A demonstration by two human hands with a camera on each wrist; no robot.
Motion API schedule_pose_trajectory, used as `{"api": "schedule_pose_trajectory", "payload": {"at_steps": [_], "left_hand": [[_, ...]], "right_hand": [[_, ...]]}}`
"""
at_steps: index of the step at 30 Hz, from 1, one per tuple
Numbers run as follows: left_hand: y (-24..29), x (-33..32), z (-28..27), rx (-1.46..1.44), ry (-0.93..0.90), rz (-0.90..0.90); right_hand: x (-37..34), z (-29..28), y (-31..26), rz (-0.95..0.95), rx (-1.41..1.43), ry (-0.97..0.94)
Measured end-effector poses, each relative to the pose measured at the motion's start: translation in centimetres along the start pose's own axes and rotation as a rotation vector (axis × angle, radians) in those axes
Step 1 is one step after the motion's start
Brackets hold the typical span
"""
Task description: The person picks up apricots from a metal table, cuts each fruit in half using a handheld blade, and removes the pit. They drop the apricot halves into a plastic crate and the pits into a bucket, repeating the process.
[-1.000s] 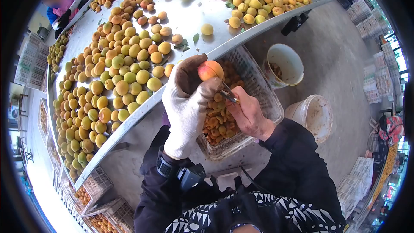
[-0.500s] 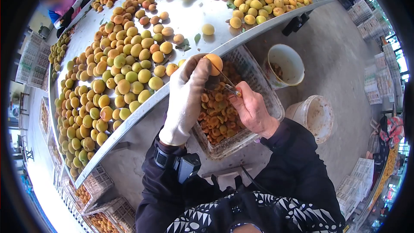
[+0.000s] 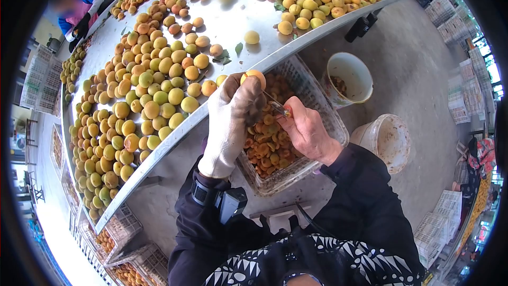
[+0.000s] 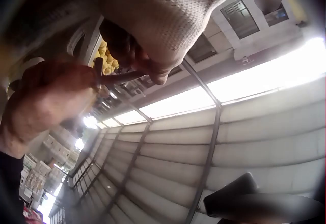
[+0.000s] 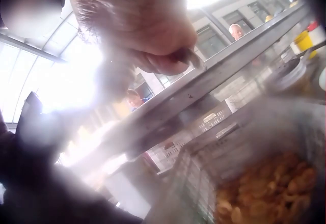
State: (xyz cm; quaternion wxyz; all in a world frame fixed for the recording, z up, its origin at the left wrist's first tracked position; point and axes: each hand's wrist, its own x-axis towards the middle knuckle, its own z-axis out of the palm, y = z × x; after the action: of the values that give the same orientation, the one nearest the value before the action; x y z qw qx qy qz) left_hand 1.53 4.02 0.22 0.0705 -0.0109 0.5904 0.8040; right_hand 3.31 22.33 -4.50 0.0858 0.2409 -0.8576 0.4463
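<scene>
In the head view my gloved left hand [image 3: 232,119] grips an orange-yellow apricot [image 3: 254,78] just past the table's edge. My bare right hand [image 3: 311,132] pinches the handle of a small knife [image 3: 277,106], whose thin blade reaches to the apricot. Below both hands is a plastic crate [image 3: 330,119] holding cut apricot pieces [image 3: 269,151]. The left wrist view shows the glove [image 4: 158,25] at the top and the right hand [image 4: 51,99] at the left with the tool. The right wrist view shows the right hand [image 5: 137,20] above the crate; the apricot is out of sight there.
A metal table [image 3: 159,153] with many whole apricots [image 3: 151,109] slopes across the left and top. Two buckets, one upright [image 3: 365,82] and one tilted [image 3: 394,138], stand at the right. Crates [image 3: 119,228] sit lower left. Another person [image 3: 79,11] is at the far left.
The apricot has turned in my left hand, its red side no longer showing, and my left fingers have shifted around it. The right hand has drawn slightly away and down to the right.
</scene>
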Motion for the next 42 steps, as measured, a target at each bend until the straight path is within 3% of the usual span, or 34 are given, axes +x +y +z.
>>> {"api": "schedule_pose_trajectory", "payload": {"at_steps": [4, 7, 11, 13, 17, 19, 26, 29, 31, 32, 35, 38, 42], "left_hand": [[0.0, 0.1, -0.2, 0.142, -0.131, -0.015], [0.1, -0.2, 0.7, 0.252, -0.078, 0.013], [-0.2, 0.4, 0.1, 0.198, -0.198, -0.009], [-0.8, 0.6, 0.2, 0.031, -0.185, 0.015], [-0.9, 0.4, 1.0, -0.036, -0.148, 0.034], [-0.5, 0.1, 2.1, -0.078, -0.031, 0.081], [0.2, 0.0, 0.3, -0.120, -0.036, 0.019], [0.1, 0.3, -0.3, 0.108, -0.081, 0.139], [-0.1, 0.2, -0.1, 0.155, -0.102, 0.157], [-0.3, 0.2, 0.1, 0.282, -0.134, 0.197], [-1.5, 0.3, 0.7, 0.425, -0.190, 0.239], [-2.1, 0.3, 1.1, 0.570, -0.184, 0.357], [-2.0, -0.1, 1.7, 0.638, -0.178, 0.271]], "right_hand": [[0.2, -0.3, 0.2, -0.049, -0.078, 0.033], [0.1, -0.5, 0.5, -0.007, -0.062, 0.009], [-0.2, -0.7, 0.8, -0.024, -0.055, 0.029], [-0.3, -0.7, 1.2, -0.036, -0.052, 0.020], [-0.4, -0.4, 1.4, -0.031, -0.012, 0.015], [-0.1, -0.5, 1.1, -0.041, -0.012, 0.033], [-0.8, -0.7, 1.8, -0.012, 0.007, 0.027], [-0.9, -1.4, 1.8, 0.113, 0.094, 0.128], [0.2, -1.9, 1.3, 0.398, 0.511, 0.239], [0.8, -2.3, 0.3, 0.470, 0.804, 0.180], [1.8, -2.4, -0.9, 0.567, 1.021, 0.066], [2.0, -2.0, -1.3, 0.557, 0.973, 0.042], [2.0, -2.1, -0.8, 0.501, 0.910, 0.032]]}}
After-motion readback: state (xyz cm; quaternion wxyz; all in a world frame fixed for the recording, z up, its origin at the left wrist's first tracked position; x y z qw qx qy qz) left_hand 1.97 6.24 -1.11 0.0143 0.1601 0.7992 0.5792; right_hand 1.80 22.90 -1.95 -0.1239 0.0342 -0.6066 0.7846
